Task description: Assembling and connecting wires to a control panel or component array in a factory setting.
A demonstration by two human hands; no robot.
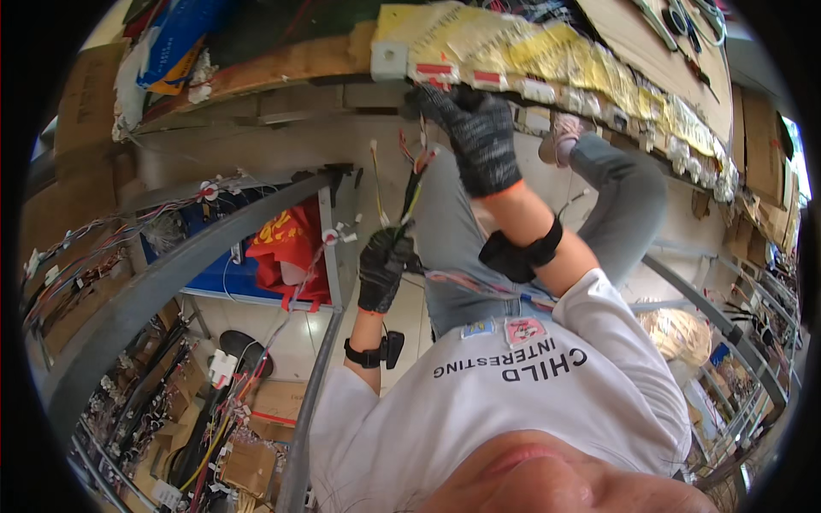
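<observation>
The left hand grips wires, likely light and bendy, best held by their plugs; the right hand's grip is unclear.

Wiring workshop: wooden workbench with connector row across top; hand tools upper right; metal frame, wire strands at left; cardboard boxes lower left; cable bundle near centre.

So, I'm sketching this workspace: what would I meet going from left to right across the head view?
Blue bag, red bag, left gloved hand, right gloved hand, pink shoe, scissors.
</observation>
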